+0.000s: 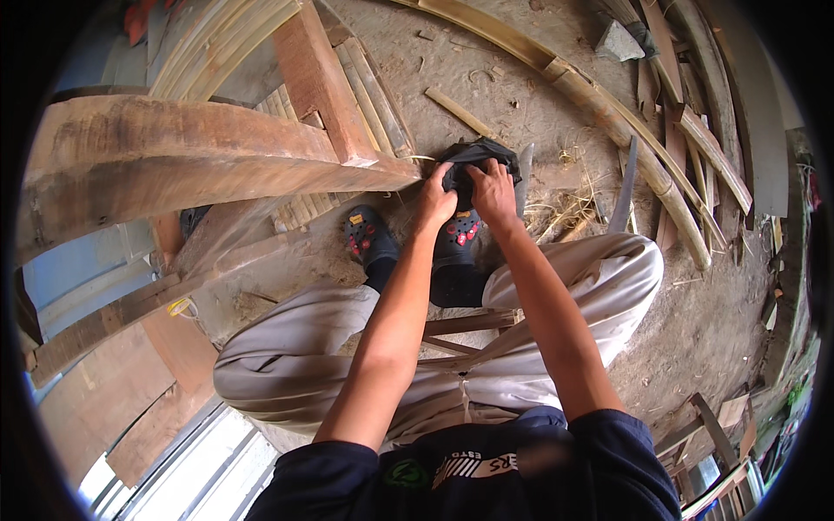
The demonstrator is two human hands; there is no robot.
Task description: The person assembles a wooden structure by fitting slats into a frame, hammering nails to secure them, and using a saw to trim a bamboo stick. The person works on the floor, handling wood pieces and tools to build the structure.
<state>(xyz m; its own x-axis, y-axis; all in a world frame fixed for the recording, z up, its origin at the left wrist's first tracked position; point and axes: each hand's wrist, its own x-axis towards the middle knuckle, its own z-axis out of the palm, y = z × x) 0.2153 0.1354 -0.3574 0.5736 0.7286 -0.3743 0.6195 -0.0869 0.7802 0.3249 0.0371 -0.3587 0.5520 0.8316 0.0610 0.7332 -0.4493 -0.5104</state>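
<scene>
A crumpled black plastic bag (473, 153) lies just beyond my feet, in front of my right shoe. My left hand (436, 201) pinches its near left edge with curled fingers. On the other side my right hand (495, 195) grips the rim, its thumb pointing into the folds. What the bag holds is hidden. Close to my left hand is the end of a thick wooden beam (391, 176). A grey, blade-like piece (526, 174) lies beside the bag on the right, partly covered by it.
A wooden frame with slats (317, 78) stands at the left. Split bamboo poles (608, 113) curve across the dirt floor at the right. Nearer lie a long grey blade (624, 187) and straw-like shavings (569, 208). Stacked planks and a stone (618, 42) sit farther right.
</scene>
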